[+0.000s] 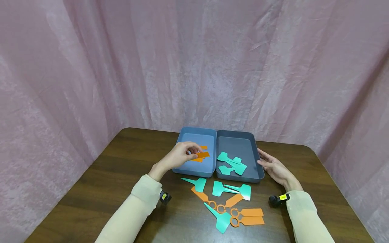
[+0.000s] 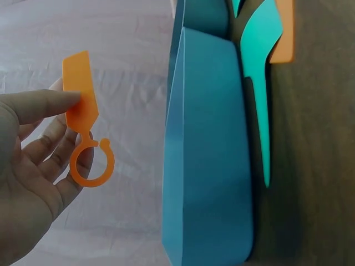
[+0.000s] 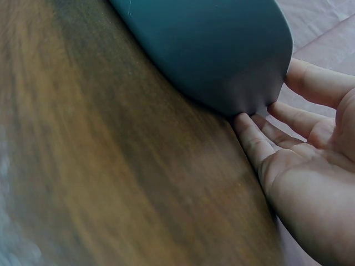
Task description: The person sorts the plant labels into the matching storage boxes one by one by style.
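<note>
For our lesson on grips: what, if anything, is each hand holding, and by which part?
The left hand pinches an orange ring-ended plant label by its flat plate. The right hand holds nothing, only touching the dark grey tray.

My L hand (image 1: pixel 185 153) pinches an orange tag (image 2: pixel 82 113) btwn thumb & fingers: flat rect. blade, thin neck, open ring, the ring by my lower L fingers. Blue tray (image 1: pixel 196 135), shallow w/ rounded corners, sits flat under those fingers; more orange tags (image 1: pixel 204 147) lie in it near my L fingertips, partly hidden. Dk gray tray (image 1: pixel 237 136), same shape, sits just beside it; my R hand (image 1: pixel 275 168) has fingertips on its outer R wall. Green tags (image 1: pixel 240 169), broad head + pointed stem, lie overlapping in there, L of my R fingers. Loose tags (image 1: pixel 253 212), orange & green, 4 ea., lie flat, nearer me than either hand's fingers.
</note>
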Motion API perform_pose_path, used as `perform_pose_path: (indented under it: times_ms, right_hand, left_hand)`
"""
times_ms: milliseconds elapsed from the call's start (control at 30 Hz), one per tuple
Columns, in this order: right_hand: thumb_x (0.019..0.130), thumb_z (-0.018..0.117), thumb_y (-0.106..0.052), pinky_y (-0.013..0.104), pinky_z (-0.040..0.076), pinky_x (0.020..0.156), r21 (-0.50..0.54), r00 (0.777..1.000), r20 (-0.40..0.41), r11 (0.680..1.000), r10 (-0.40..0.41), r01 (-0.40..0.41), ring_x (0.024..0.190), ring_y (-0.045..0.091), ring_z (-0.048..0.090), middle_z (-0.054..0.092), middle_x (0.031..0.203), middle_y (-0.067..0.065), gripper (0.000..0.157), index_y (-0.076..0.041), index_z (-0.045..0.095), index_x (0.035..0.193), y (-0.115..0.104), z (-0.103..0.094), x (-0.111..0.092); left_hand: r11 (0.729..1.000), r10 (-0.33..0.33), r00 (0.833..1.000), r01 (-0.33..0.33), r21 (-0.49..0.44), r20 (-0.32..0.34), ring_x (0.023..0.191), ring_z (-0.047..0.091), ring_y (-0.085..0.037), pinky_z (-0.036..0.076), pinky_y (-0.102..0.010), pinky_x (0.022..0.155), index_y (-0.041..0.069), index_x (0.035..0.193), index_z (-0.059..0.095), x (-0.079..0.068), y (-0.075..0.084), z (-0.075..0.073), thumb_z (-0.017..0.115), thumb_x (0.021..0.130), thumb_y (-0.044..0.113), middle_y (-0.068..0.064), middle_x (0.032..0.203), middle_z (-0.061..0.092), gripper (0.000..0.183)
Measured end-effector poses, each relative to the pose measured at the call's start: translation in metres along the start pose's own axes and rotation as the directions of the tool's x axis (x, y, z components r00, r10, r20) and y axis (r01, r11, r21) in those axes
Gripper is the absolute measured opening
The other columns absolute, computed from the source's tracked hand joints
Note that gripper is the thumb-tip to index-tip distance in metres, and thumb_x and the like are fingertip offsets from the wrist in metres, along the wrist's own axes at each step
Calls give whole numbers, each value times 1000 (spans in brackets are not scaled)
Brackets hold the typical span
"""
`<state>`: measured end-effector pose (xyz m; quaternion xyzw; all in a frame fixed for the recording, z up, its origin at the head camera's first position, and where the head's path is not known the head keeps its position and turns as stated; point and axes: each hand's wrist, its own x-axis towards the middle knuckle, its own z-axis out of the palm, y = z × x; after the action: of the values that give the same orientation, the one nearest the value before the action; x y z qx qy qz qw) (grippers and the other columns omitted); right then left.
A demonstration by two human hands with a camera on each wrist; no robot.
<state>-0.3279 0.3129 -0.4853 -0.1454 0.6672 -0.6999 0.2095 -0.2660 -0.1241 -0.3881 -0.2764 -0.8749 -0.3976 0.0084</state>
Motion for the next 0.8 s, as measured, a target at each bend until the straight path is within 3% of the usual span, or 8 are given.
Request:
perform_pose_path:
  times_ms: [433, 667, 800]
  right_hand:
    - [109, 53, -11, 14, 44, 102, 5, 1000, -14, 1000, 19, -19, 136, 4, 43, 2, 171, 23, 77, -7, 2, 167, 1, -1, 0]
    - [109, 53, -11, 14, 43, 102, 1, 999, -23, 1000, 25, -25, 141, 10, 38, 3, 172, 22, 76, -7, 3, 168, 1, -1, -1]
    - [110, 52, -12, 14, 43, 103, -4, 1000, -11, 1000, 21, -21, 150, 21, 28, 1, 172, 22, 77, -7, 2, 167, 2, 0, -1]
  left_hand:
    - [998, -61, 997, 60, 26, 38, 91, 63, -15, 54, -32, 80, 12, 117, 76, 23, -12, -18, 68, 100, 5, 1, 100, 69, 20]
    - [992, -101, 992, 95, 77, 72, 90, 66, -17, 55, -32, 81, 10, 118, 75, 42, -15, -27, 66, 102, 6, -2, 102, 71, 19]
    - [987, -132, 985, 120, 107, 108, 94, 68, -22, 56, -32, 83, 9, 120, 76, 51, -17, -30, 64, 103, 6, -5, 106, 72, 21]
